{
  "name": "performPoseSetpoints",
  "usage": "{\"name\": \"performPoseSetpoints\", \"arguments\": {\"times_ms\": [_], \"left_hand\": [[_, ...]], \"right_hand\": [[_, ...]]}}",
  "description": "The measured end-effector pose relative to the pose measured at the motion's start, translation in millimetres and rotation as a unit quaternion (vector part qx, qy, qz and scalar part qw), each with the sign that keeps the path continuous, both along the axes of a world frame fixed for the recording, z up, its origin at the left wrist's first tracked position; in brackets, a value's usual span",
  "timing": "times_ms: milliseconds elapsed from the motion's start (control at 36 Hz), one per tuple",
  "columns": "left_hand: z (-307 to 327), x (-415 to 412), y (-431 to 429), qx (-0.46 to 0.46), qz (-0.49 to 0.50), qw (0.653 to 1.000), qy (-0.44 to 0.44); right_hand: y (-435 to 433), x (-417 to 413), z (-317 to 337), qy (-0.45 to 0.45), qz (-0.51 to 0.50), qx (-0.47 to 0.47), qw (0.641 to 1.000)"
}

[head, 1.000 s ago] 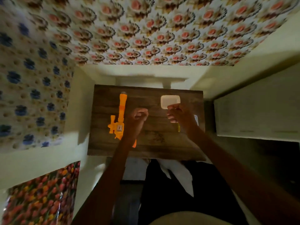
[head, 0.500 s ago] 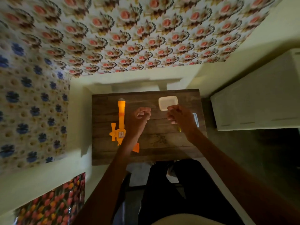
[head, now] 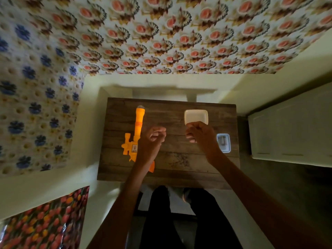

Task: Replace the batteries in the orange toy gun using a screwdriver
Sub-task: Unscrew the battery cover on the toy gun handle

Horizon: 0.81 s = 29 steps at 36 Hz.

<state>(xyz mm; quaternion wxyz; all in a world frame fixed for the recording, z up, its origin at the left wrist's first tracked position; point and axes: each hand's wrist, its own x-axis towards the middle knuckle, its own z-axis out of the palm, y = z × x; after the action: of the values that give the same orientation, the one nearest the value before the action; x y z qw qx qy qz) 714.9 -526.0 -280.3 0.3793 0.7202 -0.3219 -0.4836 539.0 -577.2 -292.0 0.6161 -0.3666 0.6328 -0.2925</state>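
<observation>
The orange toy gun (head: 136,138) lies flat on the left half of the small wooden table (head: 177,163), barrel pointing away from me. My left hand (head: 154,142) hovers just right of the gun's body with its fingers curled, and nothing shows in it. My right hand (head: 200,136) is curled into a loose fist over the table's middle right, just in front of a white tray (head: 195,115); I see nothing in its grip. A clear blister pack of batteries (head: 223,142) lies to its right. No screwdriver is in view.
Patterned walls stand close behind and to the left of the table. A pale cabinet (head: 291,130) stands just to the right. My dark-clad legs (head: 181,218) are below the table's near edge.
Both hands stay curled in nearly the same places above the table. My right arm has shifted, and the battery pack beside it now shows fully; a yellow tip seen under the wrist earlier is hidden.
</observation>
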Motion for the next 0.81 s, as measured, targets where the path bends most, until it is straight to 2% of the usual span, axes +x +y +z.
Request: {"name": "performPoseSetpoints", "arguments": {"times_ms": [194,389,583,667,806], "left_hand": [[-58.1,16.9,-11.8,-0.015,-0.013,1.000,0.023],[-119.7,38.7,-23.2,-0.039,-0.039,0.998,0.023],[-171.5,61.0,-24.2,-0.075,-0.059,0.994,0.046],[-196.9,59.4,-27.7,-0.101,-0.058,0.992,0.049],[-226.8,54.4,-23.7,-0.184,-0.067,0.979,0.050]], "right_hand": [[5.6,19.1,-50.4,-0.024,-0.047,-0.032,0.998],[8.3,46.6,-112.3,0.023,-0.064,-0.080,0.995],[3.3,67.8,-155.1,0.025,-0.012,-0.114,0.993],[1.3,74.6,-181.8,0.045,0.000,-0.138,0.989],[2.8,76.9,-215.2,0.015,-0.008,-0.197,0.980]]}}
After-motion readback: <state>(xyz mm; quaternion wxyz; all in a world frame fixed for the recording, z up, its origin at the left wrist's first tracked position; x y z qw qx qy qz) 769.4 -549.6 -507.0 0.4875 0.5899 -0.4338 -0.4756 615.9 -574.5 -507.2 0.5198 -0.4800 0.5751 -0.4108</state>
